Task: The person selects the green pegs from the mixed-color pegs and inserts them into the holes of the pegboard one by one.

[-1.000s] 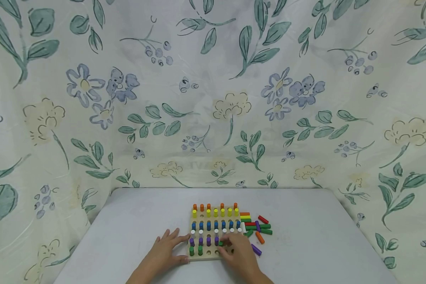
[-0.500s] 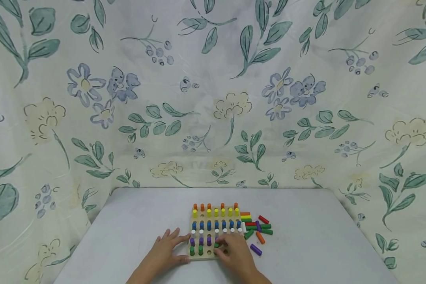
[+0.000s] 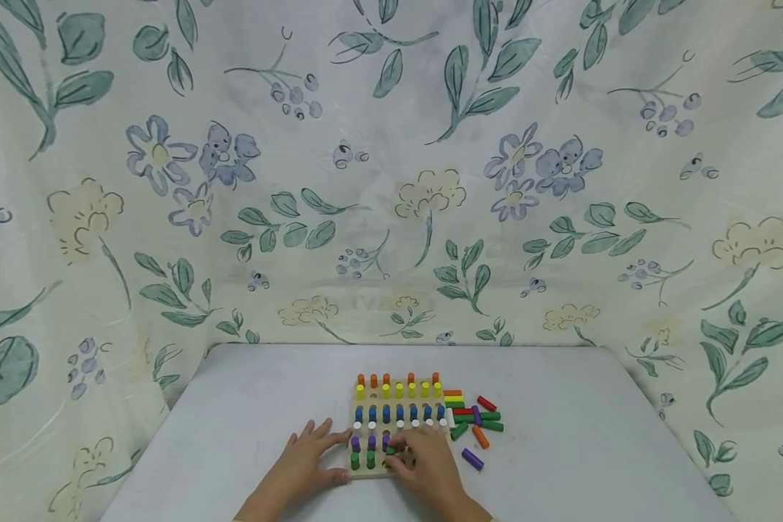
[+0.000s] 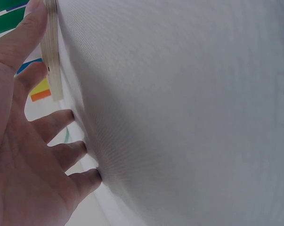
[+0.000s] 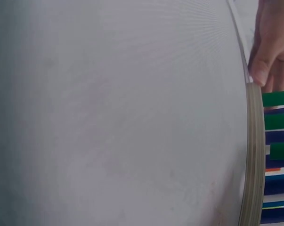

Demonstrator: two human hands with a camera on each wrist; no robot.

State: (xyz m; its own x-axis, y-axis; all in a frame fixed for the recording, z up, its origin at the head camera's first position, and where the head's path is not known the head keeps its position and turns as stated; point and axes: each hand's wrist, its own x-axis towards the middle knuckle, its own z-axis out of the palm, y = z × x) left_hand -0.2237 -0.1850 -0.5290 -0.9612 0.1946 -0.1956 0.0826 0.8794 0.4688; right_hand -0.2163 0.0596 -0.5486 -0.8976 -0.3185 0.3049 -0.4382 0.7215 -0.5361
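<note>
A wooden pegboard (image 3: 368, 475) lies on the table with rows of coloured pegs standing in it. My right hand (image 3: 429, 464) pinches a green peg (image 3: 390, 451) between thumb and fingers, right at the third hole from the left in the front row. In the right wrist view that green peg (image 5: 281, 151) is upright relative to the board, its base close over the wood. Two green pegs (image 3: 370, 460) stand to its left. My left hand (image 3: 303, 462) is spread on the table, thumb and index finger touching the board's left edge (image 4: 51, 47).
Right of the board lie loose pegs in several colours, among them a purple peg (image 3: 473, 459), an orange peg (image 3: 480, 436) and a red peg (image 3: 486, 403). Standing rows behind are purple, white, blue, yellow and orange. A floral cloth (image 3: 378, 239) hangs behind the white table (image 3: 561, 449).
My right hand has moved left along the front row, bringing the green peg from near the fourth hole to the third. The left hand stays in place at the board's edge.
</note>
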